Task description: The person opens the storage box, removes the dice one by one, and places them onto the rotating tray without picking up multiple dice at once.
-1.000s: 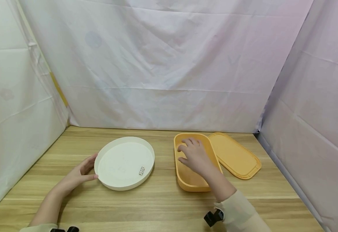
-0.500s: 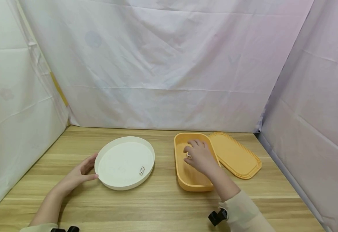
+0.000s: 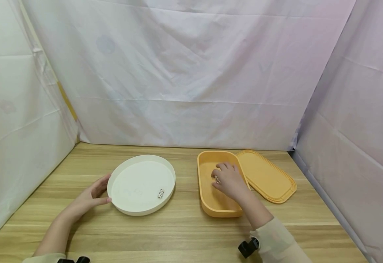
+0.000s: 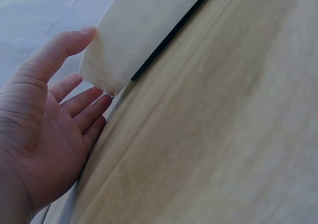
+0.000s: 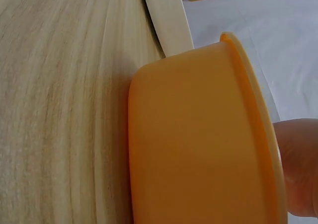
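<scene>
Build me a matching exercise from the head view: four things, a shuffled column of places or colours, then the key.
Things
1. Lid
2. Left hand
3. Round tray
4. Right hand

Places or colours
A. White
B. Over the open box
C. Beside the box, on its right
D. At the left edge of the tray

Right pairs: 1-C, 2-D, 3-A, 4-B

Orange box: we see its outer wall across the centre, rim slanting down rightward.
Right hand: we glimpse part, right edge, past the rim.
Wooden table: left side.
White dish: top centre.
Pale cloth: upper right.
</scene>
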Demonstrator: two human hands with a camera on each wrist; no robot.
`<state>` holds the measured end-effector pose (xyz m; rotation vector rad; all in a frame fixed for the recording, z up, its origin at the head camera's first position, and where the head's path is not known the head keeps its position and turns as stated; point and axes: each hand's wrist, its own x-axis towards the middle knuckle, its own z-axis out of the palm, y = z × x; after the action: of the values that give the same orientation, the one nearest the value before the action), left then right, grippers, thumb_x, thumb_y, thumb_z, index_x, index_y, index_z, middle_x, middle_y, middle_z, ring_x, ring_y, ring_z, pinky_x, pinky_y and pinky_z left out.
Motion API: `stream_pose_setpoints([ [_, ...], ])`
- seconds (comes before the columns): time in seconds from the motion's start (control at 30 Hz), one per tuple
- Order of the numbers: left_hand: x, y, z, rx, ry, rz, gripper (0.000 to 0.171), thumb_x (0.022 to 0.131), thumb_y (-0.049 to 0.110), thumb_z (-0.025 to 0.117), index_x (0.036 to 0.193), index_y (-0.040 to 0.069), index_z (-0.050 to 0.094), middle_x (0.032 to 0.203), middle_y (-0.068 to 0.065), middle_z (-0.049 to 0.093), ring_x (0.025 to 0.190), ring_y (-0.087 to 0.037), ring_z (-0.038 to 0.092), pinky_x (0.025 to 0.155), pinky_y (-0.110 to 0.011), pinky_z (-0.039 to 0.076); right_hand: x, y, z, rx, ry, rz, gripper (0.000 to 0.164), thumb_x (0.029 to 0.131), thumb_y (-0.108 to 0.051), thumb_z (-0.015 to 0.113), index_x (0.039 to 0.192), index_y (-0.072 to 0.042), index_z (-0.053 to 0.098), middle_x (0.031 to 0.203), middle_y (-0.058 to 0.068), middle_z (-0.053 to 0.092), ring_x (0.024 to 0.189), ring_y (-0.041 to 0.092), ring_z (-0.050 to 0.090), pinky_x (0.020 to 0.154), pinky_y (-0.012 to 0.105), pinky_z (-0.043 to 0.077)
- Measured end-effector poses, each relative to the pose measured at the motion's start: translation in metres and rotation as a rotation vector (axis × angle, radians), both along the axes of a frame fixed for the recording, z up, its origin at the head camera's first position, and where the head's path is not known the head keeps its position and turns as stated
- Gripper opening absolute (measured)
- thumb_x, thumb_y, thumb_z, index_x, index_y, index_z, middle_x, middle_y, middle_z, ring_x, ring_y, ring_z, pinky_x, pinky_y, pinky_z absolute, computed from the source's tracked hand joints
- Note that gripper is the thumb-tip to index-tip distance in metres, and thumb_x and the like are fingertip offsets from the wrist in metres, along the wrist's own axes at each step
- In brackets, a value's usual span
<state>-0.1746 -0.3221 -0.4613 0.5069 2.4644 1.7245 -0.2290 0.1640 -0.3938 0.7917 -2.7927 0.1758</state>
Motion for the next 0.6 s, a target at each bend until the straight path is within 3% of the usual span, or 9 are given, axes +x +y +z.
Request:
stream_pose_setpoints([
  [0.6, 0.001, 0.001, 0.001, 0.000, 0.006, 0.002, 0.082, 0.088, 0.006, 0.067, 0.151, -0.002, 0.014, 0.151, -0.029, 0.021, 0.121, 0.011, 0.033, 0.092, -0.008, 0.030, -0.006, 0.006, -0.016, -0.010, -0.036, -0.027, 0.017, 0.082, -0.021, 0.077, 0.097, -0.016, 0.071, 0.121, 0.015, 0.057, 0.118, 0.038, 0.045, 0.095, 0.064, 0.030],
])
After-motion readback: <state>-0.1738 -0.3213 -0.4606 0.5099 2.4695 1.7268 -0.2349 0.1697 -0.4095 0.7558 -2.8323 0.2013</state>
